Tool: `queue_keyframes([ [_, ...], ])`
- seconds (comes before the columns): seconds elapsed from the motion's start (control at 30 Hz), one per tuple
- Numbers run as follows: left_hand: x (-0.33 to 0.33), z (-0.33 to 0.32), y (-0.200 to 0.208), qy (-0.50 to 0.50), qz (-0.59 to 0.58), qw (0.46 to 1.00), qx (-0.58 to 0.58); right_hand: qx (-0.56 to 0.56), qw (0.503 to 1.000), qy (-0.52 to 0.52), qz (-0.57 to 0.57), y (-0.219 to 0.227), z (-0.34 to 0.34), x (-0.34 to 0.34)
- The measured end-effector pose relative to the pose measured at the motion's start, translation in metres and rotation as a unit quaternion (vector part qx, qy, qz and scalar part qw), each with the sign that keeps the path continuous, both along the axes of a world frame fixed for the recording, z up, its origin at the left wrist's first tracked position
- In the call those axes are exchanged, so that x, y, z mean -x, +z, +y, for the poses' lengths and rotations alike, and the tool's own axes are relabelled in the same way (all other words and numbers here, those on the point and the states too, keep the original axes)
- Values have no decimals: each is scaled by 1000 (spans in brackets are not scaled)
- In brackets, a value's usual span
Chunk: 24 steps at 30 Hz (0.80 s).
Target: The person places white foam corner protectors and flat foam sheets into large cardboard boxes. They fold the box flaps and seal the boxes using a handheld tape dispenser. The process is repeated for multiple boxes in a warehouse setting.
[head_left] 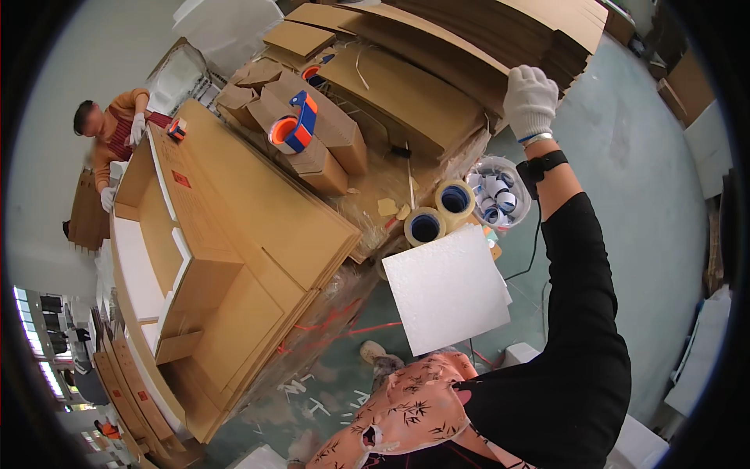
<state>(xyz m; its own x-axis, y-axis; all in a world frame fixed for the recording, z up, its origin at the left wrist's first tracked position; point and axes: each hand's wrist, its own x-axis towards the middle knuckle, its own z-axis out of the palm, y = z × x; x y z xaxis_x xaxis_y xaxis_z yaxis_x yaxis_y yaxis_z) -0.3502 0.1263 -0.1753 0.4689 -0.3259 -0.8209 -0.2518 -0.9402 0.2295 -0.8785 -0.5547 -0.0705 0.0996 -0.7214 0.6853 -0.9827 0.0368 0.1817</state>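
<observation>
My right hand [531,103], in a white knit glove, is closed at the corner of a large brown cardboard sheet [457,43]. That sheet lies at the front of a tall cardboard stack at the top of the view. A dark band circles my right wrist. My left hand is outside the picture. Below the stack, a blue-and-orange tape dispenser [303,125] rests on folded brown cartons [332,141]. A flat white foam board [445,289] is in front of me, beside two rolls of clear tape [424,228].
A clear tub [504,191] holds used tape cores. To the left, a long open carton [199,281] with white foam lining lies on stacked cardboard. A co-worker [117,141] in white gloves stands at its far end. Red straps [332,320] and white scraps lie low down.
</observation>
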Motion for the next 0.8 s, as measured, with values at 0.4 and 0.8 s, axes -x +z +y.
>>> queue_keyframes([
  [0.4, -66, -121, 96, 117, 119, 899, 405, 100, 816, 283, -495, 194, 209, -58],
  [0.8, -313, -157, 215, 301, 341, 508, 731, -247, 662, 344, -618, 230, 346, -322],
])
